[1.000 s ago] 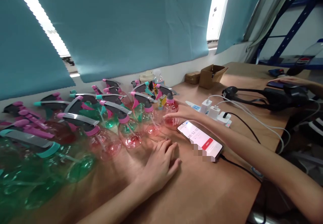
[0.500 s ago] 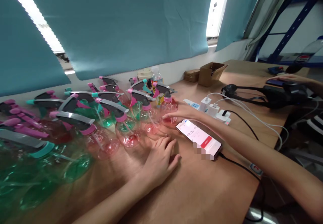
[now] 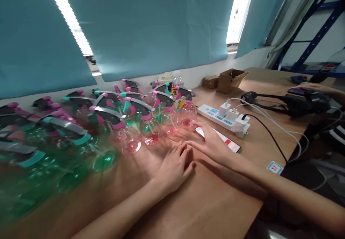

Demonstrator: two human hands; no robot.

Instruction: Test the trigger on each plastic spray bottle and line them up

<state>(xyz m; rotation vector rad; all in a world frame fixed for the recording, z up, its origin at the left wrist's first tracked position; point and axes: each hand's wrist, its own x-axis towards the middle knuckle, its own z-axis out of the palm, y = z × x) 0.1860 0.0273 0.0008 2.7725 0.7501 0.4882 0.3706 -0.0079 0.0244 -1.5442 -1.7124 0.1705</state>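
Observation:
My left hand (image 3: 176, 165) rests on the brown table with its fingers slightly bent and the thumb apart, holding nothing. Just right of it, my right hand (image 3: 208, 143) is spread low over the table, fingers apart and empty. Its fingers partly cover a phone (image 3: 232, 145) with a lit screen. Just beyond the right fingertips stands a clear spray bottle with a pink collar (image 3: 188, 116) and some pink liquid. Left of it are another pink-collared spray bottle (image 3: 170, 122) and one with a grey trigger head (image 3: 149, 131). A green spray bottle (image 3: 104, 160) stands farther left.
Several more spray bottles crowd the left side. A white power strip (image 3: 212, 115) with plugged chargers lies behind the phone. Farther back are an open cardboard box (image 3: 229, 82) and a black strapped headset (image 3: 299, 104). Another person's hand (image 3: 312, 87) is at far right.
My right hand has come away from the pink spray bottle and moved toward my left hand, now over part of the phone. My left hand stays on the table. The view has shifted.

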